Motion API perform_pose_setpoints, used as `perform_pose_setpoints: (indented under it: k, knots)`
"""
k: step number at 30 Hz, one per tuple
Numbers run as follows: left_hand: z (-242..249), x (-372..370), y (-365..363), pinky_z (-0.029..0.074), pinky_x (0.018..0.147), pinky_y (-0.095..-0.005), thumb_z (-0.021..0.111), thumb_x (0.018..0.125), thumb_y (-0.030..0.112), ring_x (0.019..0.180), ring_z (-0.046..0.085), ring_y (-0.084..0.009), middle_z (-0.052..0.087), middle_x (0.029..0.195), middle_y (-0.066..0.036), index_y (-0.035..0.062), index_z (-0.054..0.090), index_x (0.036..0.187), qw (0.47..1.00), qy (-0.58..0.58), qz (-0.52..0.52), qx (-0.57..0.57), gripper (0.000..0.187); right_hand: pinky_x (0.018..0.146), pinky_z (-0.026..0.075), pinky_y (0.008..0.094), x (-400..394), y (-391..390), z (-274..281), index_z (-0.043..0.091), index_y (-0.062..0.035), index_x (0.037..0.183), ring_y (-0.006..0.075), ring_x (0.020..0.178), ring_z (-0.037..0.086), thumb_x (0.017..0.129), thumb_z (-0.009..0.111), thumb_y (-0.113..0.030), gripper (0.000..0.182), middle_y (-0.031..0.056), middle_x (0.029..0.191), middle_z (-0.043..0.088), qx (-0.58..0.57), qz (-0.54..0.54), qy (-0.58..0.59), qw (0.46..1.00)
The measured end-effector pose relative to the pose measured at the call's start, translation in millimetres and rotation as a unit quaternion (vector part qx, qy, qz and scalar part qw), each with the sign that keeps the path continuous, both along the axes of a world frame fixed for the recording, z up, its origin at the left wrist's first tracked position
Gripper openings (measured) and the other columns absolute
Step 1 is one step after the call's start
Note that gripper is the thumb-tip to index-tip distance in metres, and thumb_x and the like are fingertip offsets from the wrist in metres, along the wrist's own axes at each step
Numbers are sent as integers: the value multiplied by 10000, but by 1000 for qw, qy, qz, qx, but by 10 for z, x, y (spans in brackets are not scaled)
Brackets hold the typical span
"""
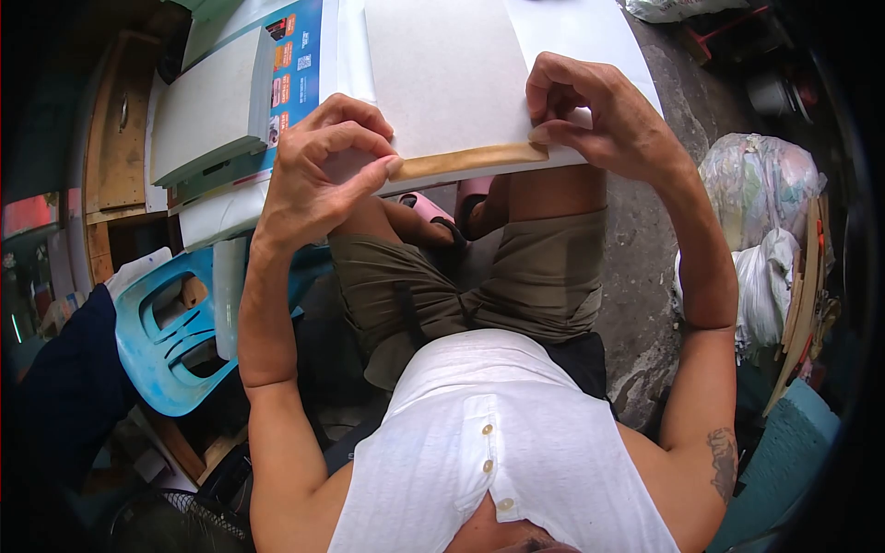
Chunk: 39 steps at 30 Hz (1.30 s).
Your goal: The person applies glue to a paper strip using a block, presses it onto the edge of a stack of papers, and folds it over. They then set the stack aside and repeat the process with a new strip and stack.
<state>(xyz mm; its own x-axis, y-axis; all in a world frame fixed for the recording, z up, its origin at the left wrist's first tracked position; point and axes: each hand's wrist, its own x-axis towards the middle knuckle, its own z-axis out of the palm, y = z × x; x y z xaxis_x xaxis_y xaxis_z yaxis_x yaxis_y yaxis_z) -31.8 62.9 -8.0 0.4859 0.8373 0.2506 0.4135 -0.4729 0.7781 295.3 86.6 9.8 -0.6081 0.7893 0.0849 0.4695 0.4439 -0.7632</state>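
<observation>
A long, narrow brown strip (pixel 468 162), like tape or kraft paper, runs along the near edge of a large off-white sheet (pixel 447 74). My left hand (pixel 327 166) pinches the strip's left end between thumb and index finger. At the right end, my right hand (pixel 599 120) has thumb and fingers closed on the strip, with some fingers curled and partly hidden. Both hands are at the near edge of the white-covered table (pixel 581 46), and the strip lies nearly straight between them.
A stack of grey-white boards (pixel 207 106) lies at left on a blue printed sheet (pixel 309 64). Below it stands a blue plastic chair (pixel 175 369). A wooden cabinet (pixel 120 129) is at far left. Stuffed plastic bags (pixel 761 184) and wooden sticks (pixel 804 295) are at right.
</observation>
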Motion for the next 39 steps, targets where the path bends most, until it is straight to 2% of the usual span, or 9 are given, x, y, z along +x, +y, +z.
perform_pose_setpoints:
  k: [4, 7, 10, 13, 16, 17, 27, 33, 39]
  knots:
    - [-22, -3, 8, 597, 804, -331, 819, 807, 109, 931, 689, -177, 686, 1013, -61, 65, 781, 868, 1000, -6, 0, -3, 84, 670, 528, 291, 3, 36, -35, 544, -25, 946, 94, 726, 571, 829, 731, 74, 242, 10, 841, 580, 28, -1, 1, 1000]
    - [1, 14, 5, 584, 823, -329, 809, 810, 89, 939, 680, -173, 677, 1013, -60, 59, 775, 864, 1000, -5, -2, -8, 70, 697, 508, 277, 29, 56, -5, 548, -30, 954, 86, 753, 546, 855, 707, 54, 206, 6, 859, 566, -28, -7, -6, 1000]
    - [51, 51, -40, 557, 855, -327, 787, 816, 41, 956, 660, -157, 660, 1014, -51, 52, 759, 849, 1000, 3, 2, -16, 44, 733, 484, 260, 80, 77, -40, 559, -23, 970, 82, 803, 542, 880, 690, 17, 164, 11, 883, 559, -80, -8, 37, 996]
    - [49, 46, -32, 555, 860, -320, 795, 821, 68, 968, 660, -156, 665, 1014, -49, 43, 752, 837, 1000, 7, 8, -15, 53, 702, 481, 274, 79, 88, -67, 565, -27, 946, 90, 775, 544, 898, 692, -33, 136, 8, 837, 559, -54, -1, 46, 997]
    - [-15, 36, -14, 596, 824, -327, 811, 818, 130, 903, 699, -198, 687, 1009, -78, 35, 782, 855, 1000, -6, 6, 5, 106, 718, 487, 268, 65, 68, -49, 560, -20, 934, 95, 783, 549, 896, 699, -44, 146, 19, 832, 558, -65, -11, 51, 997]
    - [4, 29, -20, 563, 854, -318, 811, 830, 101, 969, 674, -168, 684, 1024, -55, 47, 771, 856, 1000, -8, 1, -18, 72, 728, 492, 263, 53, 58, -42, 567, -12, 940, 98, 790, 551, 882, 715, -40, 161, 22, 847, 563, -80, -12, 63, 995]
    - [-86, 21, -24, 586, 862, -332, 798, 850, 97, 957, 687, -182, 699, 1031, -69, 48, 753, 896, 999, -14, -19, 23, 81, 723, 520, 253, 41, 18, -50, 573, -2, 979, 97, 789, 608, 896, 742, -31, 190, 34, 883, 570, -144, -27, 97, 984]
    - [-84, 34, -37, 582, 842, -349, 786, 835, 63, 953, 687, -211, 692, 1026, -79, 35, 706, 884, 997, -5, -21, 77, 98, 692, 509, 250, 7, -13, -39, 572, 2, 982, 103, 771, 618, 891, 789, -106, 258, 39, 856, 575, -131, -25, 106, 985]
    - [-82, 69, -79, 575, 826, -359, 781, 818, 29, 953, 675, -225, 686, 1006, -88, 34, 688, 869, 995, -7, -7, 97, 106, 684, 506, 254, 39, -1, -72, 586, -12, 975, 106, 753, 605, 842, 859, -234, 377, 34, 823, 587, -56, -34, 59, 996]
